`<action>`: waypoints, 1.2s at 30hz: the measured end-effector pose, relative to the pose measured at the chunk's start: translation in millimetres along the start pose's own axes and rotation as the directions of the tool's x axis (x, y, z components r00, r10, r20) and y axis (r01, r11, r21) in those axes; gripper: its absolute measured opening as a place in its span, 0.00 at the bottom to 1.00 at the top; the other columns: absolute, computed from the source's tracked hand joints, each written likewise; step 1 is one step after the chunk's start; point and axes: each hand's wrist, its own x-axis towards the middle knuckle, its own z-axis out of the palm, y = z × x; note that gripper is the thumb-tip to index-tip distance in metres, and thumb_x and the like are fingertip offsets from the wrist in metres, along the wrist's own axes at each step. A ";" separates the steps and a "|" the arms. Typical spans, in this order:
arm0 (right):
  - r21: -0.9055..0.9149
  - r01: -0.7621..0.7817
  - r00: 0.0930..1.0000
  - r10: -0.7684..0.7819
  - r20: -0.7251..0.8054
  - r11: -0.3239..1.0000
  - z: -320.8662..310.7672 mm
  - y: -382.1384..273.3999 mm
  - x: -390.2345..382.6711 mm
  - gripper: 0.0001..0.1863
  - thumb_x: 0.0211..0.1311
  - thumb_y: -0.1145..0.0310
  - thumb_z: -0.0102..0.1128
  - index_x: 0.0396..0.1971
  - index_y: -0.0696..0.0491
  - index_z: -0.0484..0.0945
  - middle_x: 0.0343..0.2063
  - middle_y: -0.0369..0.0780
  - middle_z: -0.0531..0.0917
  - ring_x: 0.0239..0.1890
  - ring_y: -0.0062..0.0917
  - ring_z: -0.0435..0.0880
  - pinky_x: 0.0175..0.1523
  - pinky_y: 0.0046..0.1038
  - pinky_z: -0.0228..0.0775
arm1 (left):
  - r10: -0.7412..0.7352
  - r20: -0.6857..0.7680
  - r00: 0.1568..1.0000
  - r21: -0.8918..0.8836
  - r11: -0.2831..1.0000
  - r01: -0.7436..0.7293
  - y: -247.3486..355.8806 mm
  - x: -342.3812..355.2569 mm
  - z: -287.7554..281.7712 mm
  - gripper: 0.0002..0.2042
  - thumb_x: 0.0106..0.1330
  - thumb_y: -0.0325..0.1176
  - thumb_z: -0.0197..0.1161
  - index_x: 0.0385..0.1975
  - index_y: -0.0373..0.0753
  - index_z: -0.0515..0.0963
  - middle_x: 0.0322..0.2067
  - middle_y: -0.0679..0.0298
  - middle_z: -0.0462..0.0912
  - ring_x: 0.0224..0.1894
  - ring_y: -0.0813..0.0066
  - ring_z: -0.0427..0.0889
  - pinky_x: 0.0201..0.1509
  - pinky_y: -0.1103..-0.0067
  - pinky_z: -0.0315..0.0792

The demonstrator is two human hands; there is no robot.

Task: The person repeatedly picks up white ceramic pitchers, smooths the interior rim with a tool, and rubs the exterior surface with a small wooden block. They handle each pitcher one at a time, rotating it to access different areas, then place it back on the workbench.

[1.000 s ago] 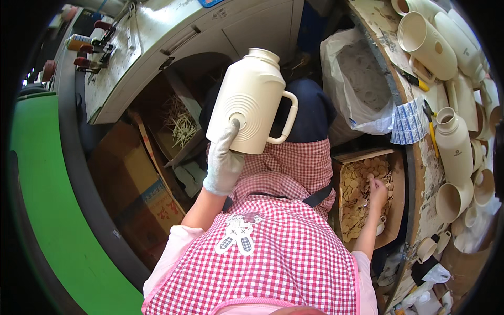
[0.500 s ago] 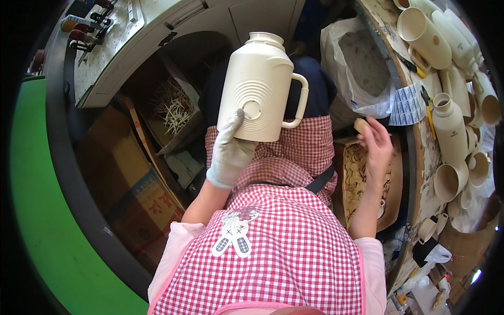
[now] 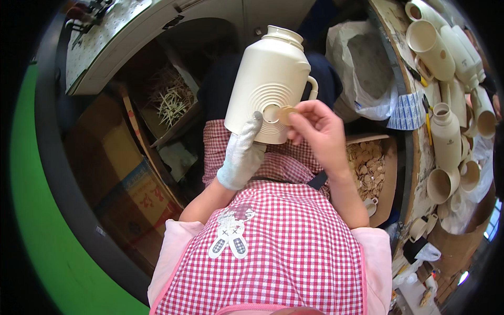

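A cream plastic jug body [image 3: 268, 68] with a side handle and an open neck stands tilted in front of my lap. My left hand [image 3: 242, 157], in a whitish glove, grips it at the base, its thumb lying on the wall near a ringed round recess [image 3: 271, 113]. Between the fingertips of my bare right hand [image 3: 317, 126] is a small tan disc [image 3: 286, 114], held right at the recess. Whether the disc touches the jug I cannot tell. Below my right forearm, an open cardboard box [image 3: 386, 173] holds many similar tan discs.
On the right, a worn workbench [image 3: 415, 194] carries several cream jug bodies [image 3: 430, 50] and yellow-handled tools [image 3: 427, 121]. A white plastic bag [image 3: 341, 58] hangs beside it. At left stand a box of thin pale sticks [image 3: 176, 105], a cardboard box [image 3: 136, 194] and a green surface [image 3: 58, 226].
My right hand has moved left from above the disc box to the jug's recess, bringing the tan disc along. The jug has shifted slightly right in the picture and is tilted more.
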 end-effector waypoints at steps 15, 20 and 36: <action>-0.271 -0.115 0.894 -0.019 -0.447 0.956 -108.9 30.8 -80.5 0.09 0.68 0.71 0.70 0.44 0.58 0.87 0.33 0.36 0.88 0.30 0.14 0.83 0.34 0.17 0.73 | 0.003 -0.109 0.994 0.058 0.998 0.003 0.1 6.1 6.7 0.24 0.83 0.43 0.51 0.70 0.35 0.64 0.65 0.57 0.75 0.66 0.70 0.76 0.72 0.71 0.71; 0.046 0.023 0.992 -0.017 -0.125 0.999 7.1 5.5 -14.1 0.06 0.69 0.73 0.69 0.41 0.59 0.84 0.30 0.36 0.88 0.29 0.15 0.86 0.34 0.16 0.77 | 0.004 -0.011 1.000 0.119 0.993 -0.003 -3.8 -1.7 10.1 0.23 0.82 0.42 0.52 0.70 0.36 0.64 0.63 0.59 0.74 0.66 0.70 0.76 0.72 0.71 0.71; -0.055 -0.027 0.983 0.017 -0.183 0.998 30.0 13.4 -0.1 0.08 0.71 0.69 0.68 0.39 0.57 0.81 0.30 0.36 0.88 0.29 0.16 0.87 0.33 0.17 0.78 | 0.130 -0.113 0.985 0.270 0.958 -0.095 -3.8 0.2 1.1 0.17 0.77 0.30 0.63 0.62 0.33 0.74 0.55 0.61 0.82 0.54 0.75 0.82 0.58 0.76 0.77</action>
